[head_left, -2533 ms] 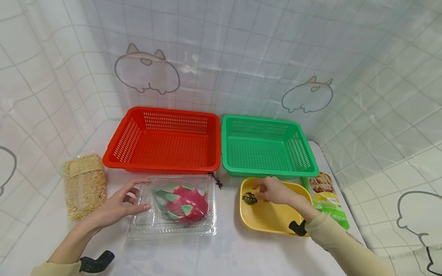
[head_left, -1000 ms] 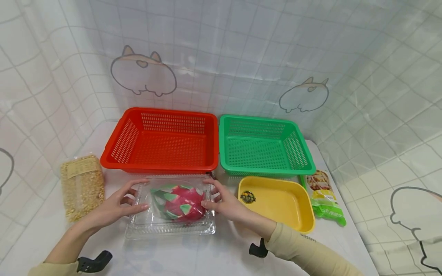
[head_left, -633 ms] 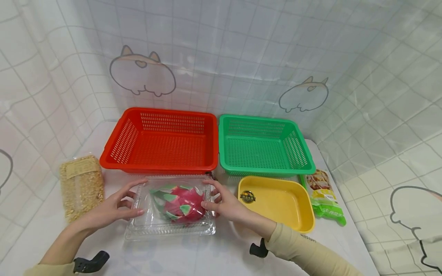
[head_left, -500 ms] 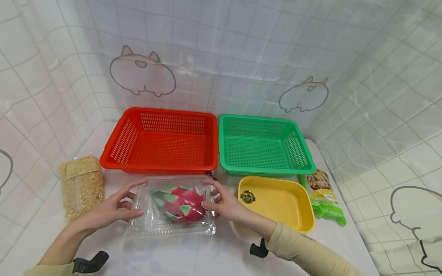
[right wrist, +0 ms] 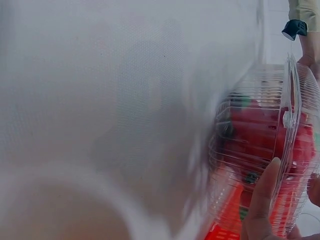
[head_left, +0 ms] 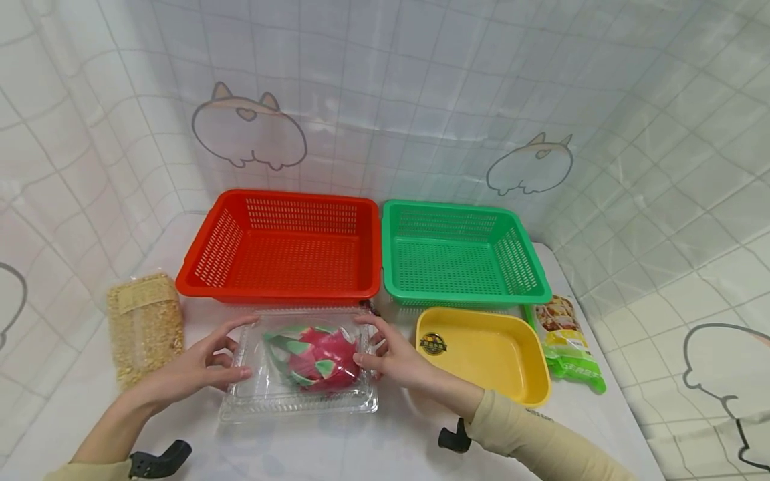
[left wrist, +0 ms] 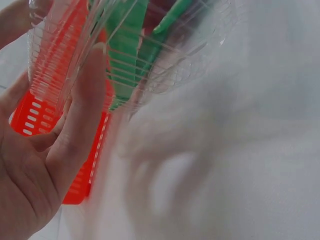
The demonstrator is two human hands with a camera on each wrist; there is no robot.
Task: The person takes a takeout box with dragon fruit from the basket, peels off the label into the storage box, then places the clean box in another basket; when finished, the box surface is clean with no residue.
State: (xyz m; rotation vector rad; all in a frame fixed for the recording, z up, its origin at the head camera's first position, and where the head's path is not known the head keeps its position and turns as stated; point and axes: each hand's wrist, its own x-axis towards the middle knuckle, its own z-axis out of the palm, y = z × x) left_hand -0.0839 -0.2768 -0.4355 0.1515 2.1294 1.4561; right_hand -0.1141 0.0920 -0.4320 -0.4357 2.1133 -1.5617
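A clear plastic clamshell box [head_left: 289, 403] with a pink and green dragon fruit [head_left: 325, 359] inside is held between my two hands, in front of the red basket. My left hand [head_left: 189, 371] grips its left end. In the left wrist view the thumb [left wrist: 82, 115] lies along the box's rim, with a shadow on the white tabletop beside it. At the opposite end, my right hand [head_left: 400, 357] grips the box, and its thumb [right wrist: 265, 192] presses near the rim in the right wrist view. Whether the box touches the table is hard to tell.
Behind the box stand a red basket [head_left: 279, 297] and a green basket [head_left: 469, 298], side by side. A yellow tub [head_left: 481, 364] sits right of my right hand, with a green food packet [head_left: 571, 361] beyond. A bag of yellow grains [head_left: 147, 334] lies at left. A small dark item [head_left: 368, 306] shows behind the box.
My right hand has left the yellow tub and moved left to grip the box's right end. My left hand stays at the left end, its thumb slightly shifted. The box has hardly moved.
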